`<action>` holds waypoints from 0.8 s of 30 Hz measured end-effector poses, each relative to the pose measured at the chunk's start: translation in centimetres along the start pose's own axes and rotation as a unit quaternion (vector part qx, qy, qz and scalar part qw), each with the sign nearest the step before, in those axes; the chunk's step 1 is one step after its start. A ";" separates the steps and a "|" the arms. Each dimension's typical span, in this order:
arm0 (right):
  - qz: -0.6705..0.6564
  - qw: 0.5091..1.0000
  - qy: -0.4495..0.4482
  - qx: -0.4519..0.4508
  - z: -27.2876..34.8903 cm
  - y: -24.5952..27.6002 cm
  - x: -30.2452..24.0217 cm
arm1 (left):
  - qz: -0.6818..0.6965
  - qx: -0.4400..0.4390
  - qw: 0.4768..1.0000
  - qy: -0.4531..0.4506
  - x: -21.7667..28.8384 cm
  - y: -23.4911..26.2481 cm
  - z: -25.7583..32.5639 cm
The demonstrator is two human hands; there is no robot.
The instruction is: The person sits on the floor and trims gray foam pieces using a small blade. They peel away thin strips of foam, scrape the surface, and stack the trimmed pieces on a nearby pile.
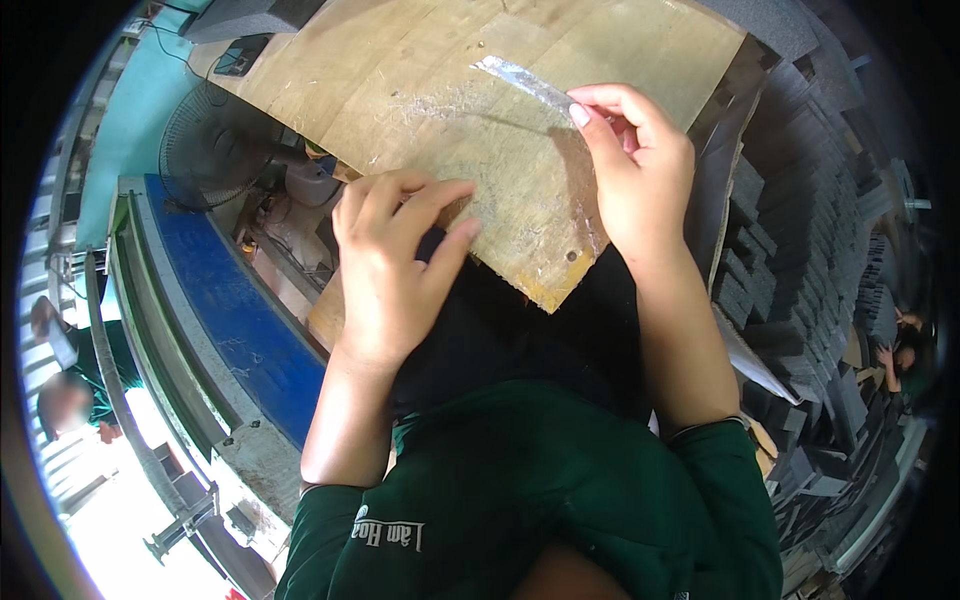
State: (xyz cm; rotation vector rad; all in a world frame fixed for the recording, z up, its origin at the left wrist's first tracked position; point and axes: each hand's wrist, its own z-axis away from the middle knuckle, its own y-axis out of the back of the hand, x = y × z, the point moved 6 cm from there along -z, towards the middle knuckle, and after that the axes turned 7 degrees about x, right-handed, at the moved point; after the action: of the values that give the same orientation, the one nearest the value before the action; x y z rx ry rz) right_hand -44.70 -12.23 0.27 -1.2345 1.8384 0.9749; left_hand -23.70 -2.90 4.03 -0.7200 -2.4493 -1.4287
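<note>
My right hand [645, 165] pinches one end of a thin, flat silvery strip [525, 83] between thumb and fingertips. The strip looks like a blade or a piece of foil; I cannot tell which. Its other end points to the far left, over a wooden board [640, 60]. My left hand [395, 255] hovers at the board's near left edge, thumb and fingers apart and nothing between them. Pale shreds and scratches mark the board's surface around the strip. The board's near corner is worn and has a small dark hole.
A fan [215, 145] stands left of the board, beside a blue belt-like surface [225, 290] with a metal rail. Stacks of grey foam-like blocks [800, 290] fill the right side. Other people are at the far left [75, 395] and far right [900, 362].
</note>
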 end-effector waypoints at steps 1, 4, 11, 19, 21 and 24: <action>-0.007 1.000 0.006 -0.006 0.0 -0.2 0.0 | -0.008 -0.007 1.000 -0.013 0.3 -0.1 0.0; -0.004 1.000 0.003 0.005 0.1 -0.2 0.3 | 0.005 -0.052 0.998 -0.020 0.6 -0.9 -0.4; 0.024 0.999 0.033 -0.015 0.1 -0.4 0.0 | 0.004 -0.024 0.999 -0.034 -0.6 -1.0 -0.9; 0.131 0.980 0.108 -0.102 -1.8 -2.6 -0.7 | -0.006 0.088 0.995 0.048 -5.9 1.8 -3.9; 0.144 0.971 0.129 -0.140 -3.0 -3.3 -0.7 | -0.005 0.089 0.996 -0.024 -6.0 1.5 -5.9; 0.129 0.964 0.100 -0.211 -4.9 -5.0 0.1 | 0.094 0.071 0.991 -0.069 -6.2 -0.2 -8.2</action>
State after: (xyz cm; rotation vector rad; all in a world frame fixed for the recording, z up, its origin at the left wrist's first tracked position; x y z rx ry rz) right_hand -40.74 -17.81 1.49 -1.4038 2.0522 1.4933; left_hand -18.97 -11.92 5.41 -1.0166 -2.4766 -1.1591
